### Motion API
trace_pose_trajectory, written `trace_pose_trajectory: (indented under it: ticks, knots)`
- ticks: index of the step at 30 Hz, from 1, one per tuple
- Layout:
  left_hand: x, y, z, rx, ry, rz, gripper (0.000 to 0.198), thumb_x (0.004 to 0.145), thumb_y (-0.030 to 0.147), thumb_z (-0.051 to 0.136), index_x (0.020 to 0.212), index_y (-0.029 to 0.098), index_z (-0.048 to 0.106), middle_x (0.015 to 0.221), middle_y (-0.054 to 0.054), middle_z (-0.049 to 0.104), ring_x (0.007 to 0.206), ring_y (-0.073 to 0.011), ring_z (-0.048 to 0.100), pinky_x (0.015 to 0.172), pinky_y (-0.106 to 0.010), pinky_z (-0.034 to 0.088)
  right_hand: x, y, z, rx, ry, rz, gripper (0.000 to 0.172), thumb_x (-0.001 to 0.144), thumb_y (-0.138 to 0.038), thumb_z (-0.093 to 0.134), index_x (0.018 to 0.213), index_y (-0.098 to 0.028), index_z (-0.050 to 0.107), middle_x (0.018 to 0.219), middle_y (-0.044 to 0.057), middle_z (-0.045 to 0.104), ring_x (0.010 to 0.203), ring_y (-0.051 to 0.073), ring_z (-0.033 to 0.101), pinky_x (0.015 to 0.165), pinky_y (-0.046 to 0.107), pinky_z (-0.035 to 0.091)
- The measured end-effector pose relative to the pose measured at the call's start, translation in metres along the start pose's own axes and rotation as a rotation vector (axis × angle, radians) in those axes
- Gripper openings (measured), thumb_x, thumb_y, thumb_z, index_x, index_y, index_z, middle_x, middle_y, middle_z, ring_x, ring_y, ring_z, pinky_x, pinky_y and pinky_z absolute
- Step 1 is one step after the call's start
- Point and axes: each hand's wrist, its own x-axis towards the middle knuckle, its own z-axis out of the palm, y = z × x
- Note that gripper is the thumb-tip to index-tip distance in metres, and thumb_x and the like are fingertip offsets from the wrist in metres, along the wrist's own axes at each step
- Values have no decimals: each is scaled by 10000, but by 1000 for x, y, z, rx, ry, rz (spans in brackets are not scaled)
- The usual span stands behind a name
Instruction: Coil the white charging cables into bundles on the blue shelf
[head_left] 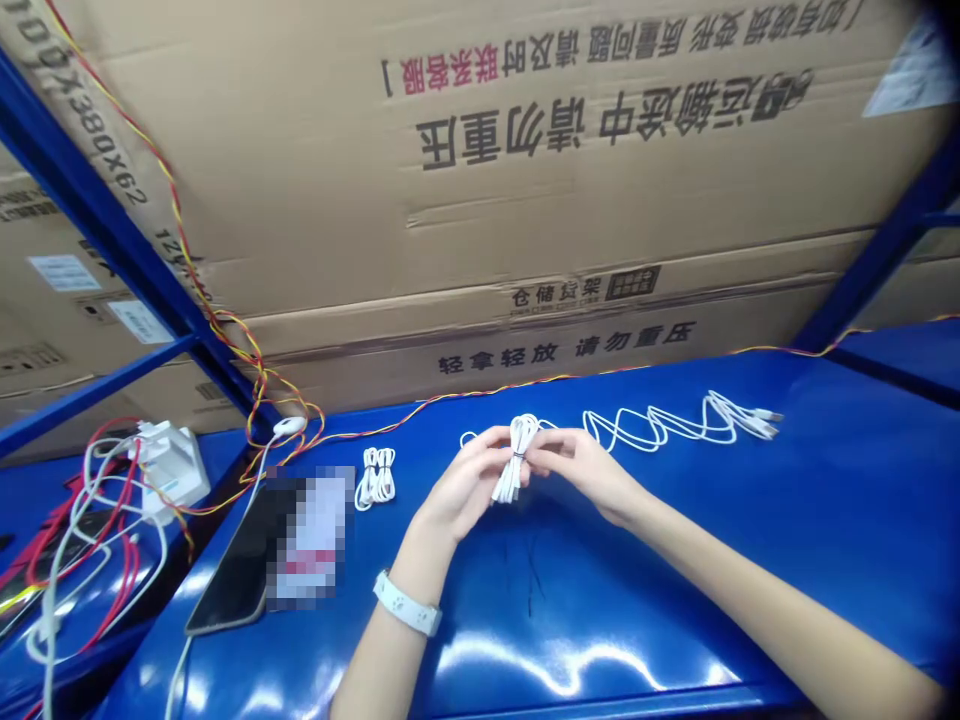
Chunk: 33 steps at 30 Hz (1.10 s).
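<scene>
Two hands grip a white cable at mid-shelf: left hand and right hand pinch its coil from either side, holding the loops bunched. A loose length lies right; a second coil lies left on the blue shelf.

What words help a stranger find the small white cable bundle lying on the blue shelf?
On the blue steel shelf under the cardboard cartons, find the dark smartphone. Just right of it lies a small white cable bundle. Nobody touches it, unlike the bundle in the person's hands, and it is folded tight, unlike the loose cable farther right.
</scene>
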Motion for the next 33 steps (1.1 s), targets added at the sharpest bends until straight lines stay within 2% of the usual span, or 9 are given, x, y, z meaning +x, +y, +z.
trace_pose_trajectory:
  ticks: [3,6,10,15,19,21,23,27,33]
  knots:
    - [2,-4,3,-15,46,38,271,720,236,660,951,156,543,657,23,509,585,-69,484,541,-184,343,2,5,-3,-169,114,-47,182,770,-320,569,715,-164,643,733,39,665,688,172,589,664,290,452]
    - [5,-5,0,1,166,109,290,669,221,709,876,151,519,619,63,419,503,-28,388,525,-181,325,4,5,-10,-346,252,-88,178,766,-312,557,689,-171,633,729,40,668,679,183,590,643,293,444]
    - [9,-5,-10,21,304,170,304,645,256,724,763,156,462,650,66,437,429,11,296,463,-174,259,3,1,-19,-482,393,-102,180,766,-307,544,662,-183,620,698,33,662,631,177,571,611,294,424]
    - [11,-8,-11,211,480,175,289,643,313,721,770,160,512,571,74,436,395,-5,302,420,-174,206,0,1,-20,-501,438,-135,190,777,-324,539,692,-181,630,722,39,670,641,176,570,603,289,416]
    - [8,-6,-8,390,423,108,253,687,368,667,784,147,589,672,-6,593,404,-24,330,411,-188,235,1,3,-21,-486,434,-134,219,783,-362,542,711,-178,636,735,47,678,654,183,581,606,290,424]
    - [5,-3,-10,513,443,97,241,695,381,651,732,148,598,615,-4,577,407,-43,351,404,-191,242,3,1,-26,-485,398,-134,222,786,-367,543,727,-178,644,756,48,684,682,189,595,625,292,433]
    - [3,1,-14,621,438,92,252,704,398,634,674,151,592,554,7,529,417,-60,365,400,-194,248,5,-2,-34,-515,298,-145,221,793,-365,541,744,-184,658,785,45,690,704,191,602,643,295,437]
    - [-3,8,-18,650,250,16,291,724,428,608,652,149,568,568,8,523,438,-60,352,419,-196,244,7,-10,-48,-588,68,-154,201,797,-351,550,743,-197,667,800,33,691,697,182,597,645,295,432]
    - [-5,10,-13,652,98,-74,177,696,317,645,692,158,568,559,19,524,522,-98,478,504,-211,326,5,-17,-55,-613,-14,-208,226,815,-376,535,755,-195,655,818,44,681,771,197,598,695,304,423]
